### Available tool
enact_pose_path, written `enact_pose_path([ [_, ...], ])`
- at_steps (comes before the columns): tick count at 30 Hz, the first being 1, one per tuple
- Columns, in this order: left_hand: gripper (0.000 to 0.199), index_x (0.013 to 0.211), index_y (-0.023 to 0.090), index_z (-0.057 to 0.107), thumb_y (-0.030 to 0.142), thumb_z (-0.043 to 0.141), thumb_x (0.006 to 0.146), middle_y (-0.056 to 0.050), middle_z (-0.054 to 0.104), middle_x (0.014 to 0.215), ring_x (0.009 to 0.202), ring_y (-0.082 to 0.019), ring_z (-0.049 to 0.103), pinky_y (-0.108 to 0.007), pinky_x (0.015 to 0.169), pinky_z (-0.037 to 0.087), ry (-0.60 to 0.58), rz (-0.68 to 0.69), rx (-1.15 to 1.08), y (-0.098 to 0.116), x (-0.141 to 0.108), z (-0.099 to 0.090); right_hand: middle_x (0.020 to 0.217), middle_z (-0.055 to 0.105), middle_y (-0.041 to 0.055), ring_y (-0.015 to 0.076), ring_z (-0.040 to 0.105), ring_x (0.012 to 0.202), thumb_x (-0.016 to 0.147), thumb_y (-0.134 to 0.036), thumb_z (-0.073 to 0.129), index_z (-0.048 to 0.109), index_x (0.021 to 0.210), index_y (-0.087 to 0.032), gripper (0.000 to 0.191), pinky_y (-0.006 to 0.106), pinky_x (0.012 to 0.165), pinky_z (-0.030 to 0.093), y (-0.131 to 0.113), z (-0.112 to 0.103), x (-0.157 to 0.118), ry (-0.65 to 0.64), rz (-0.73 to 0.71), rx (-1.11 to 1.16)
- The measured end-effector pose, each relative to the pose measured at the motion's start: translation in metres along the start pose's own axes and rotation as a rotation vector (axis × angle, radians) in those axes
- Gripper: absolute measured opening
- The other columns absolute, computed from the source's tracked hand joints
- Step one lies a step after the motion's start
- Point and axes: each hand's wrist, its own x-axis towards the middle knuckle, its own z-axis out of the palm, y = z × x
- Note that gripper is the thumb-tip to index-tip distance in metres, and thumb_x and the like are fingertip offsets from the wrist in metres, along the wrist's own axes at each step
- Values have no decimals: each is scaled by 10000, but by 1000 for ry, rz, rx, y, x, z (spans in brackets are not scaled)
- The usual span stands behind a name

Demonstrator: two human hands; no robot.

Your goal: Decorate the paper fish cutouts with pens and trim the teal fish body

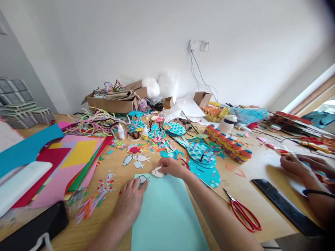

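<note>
My right hand (169, 166) pinches a small white paper fish (157, 172) at the top edge of a pale turquoise sheet of paper (167, 212). My left hand (130, 198) lies with its fingers stretched out over the sheet's upper left edge. A dark fish outline (142, 179) shows on the sheet just beside those fingertips. Above the sheet, on the table, are a blue-grey paper fish (128, 159), a white paper fish (141, 158) and a light blue paper fish (139, 164).
Red-handled scissors (244, 212) and a long dark strip (285, 205) lie on the right. Another person's hands (298, 165) work at the far right. Coloured paper (75, 150) and a black phone (36, 226) lie left. Glue bottles (120, 131) and a cardboard box (112, 104) stand farther back.
</note>
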Motion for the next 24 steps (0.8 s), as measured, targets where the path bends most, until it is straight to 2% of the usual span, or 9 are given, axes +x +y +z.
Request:
enact_pose_path([
  [4,488,1244,263,521,24,436,827,-81,570,1071,946,-226,526,-357,771,445,0,7,18,0,0,-2,576,537,-48,73,489,523,685,-111,599,607,807,-151,129,175,485,325,-6,9,-5,5,8,-74],
  [10,505,1257,253,511,13,429,819,-83,568,1069,951,-236,526,-369,774,450,-1,21,22,0,1,-3,606,551,-46,69,483,538,690,-96,590,631,834,-155,161,172,488,318,-8,8,-9,-4,2,-147],
  [14,508,1251,248,513,5,409,817,-86,552,1148,978,-241,519,-377,777,447,-1,33,7,-1,1,-3,603,552,-43,69,489,533,708,-108,580,638,864,-148,171,167,480,324,-6,10,-11,-17,30,-176],
  [18,480,1222,244,530,11,379,831,-72,537,1221,1025,-254,507,-406,784,446,-56,36,-28,-1,6,-7,680,600,-20,79,513,591,704,-122,598,652,867,-152,174,172,515,339,-8,14,-11,17,43,-241],
  [21,429,1164,226,568,27,359,847,-71,557,1200,1046,-258,502,-415,800,445,-85,50,-48,-1,12,-10,766,632,0,96,528,654,699,-140,617,657,879,-163,186,183,543,337,-11,15,-12,54,48,-313],
  [24,370,1083,193,607,39,354,861,-66,594,1116,1019,-209,519,-358,859,430,-110,91,-71,-1,18,-10,800,642,18,118,537,698,695,-160,628,657,888,-165,196,202,562,326,-13,15,-13,79,56,-388],
])
